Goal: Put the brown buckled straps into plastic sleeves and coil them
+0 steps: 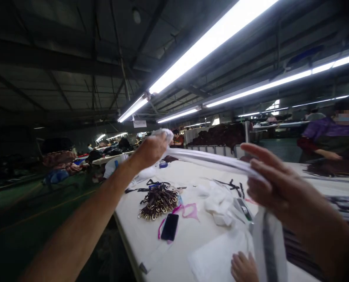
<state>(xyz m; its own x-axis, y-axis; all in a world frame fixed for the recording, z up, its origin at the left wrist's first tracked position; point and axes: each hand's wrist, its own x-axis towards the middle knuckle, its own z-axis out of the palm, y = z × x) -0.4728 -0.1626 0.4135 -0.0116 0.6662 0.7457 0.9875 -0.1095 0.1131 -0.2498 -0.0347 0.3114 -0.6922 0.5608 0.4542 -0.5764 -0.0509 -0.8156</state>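
My left hand is stretched forward over the far part of the table, closed on a bunched end of a white fabric strip. The strip runs taut across to my right hand, which grips it between thumb and fingers with the index finger pointing out. From my right hand a wider length with a grey band hangs down. Below lie crumpled white fabric, a black phone and a bundle of dark straps with gold-coloured hooks. Another person's hand rests near the white cloth at the bottom.
The white-covered table has its left edge beside a green floor. Pink ribbon, black straps and a blue tape roll lie on it. Dark striped fabric is stacked at right, where a co-worker in purple stands.
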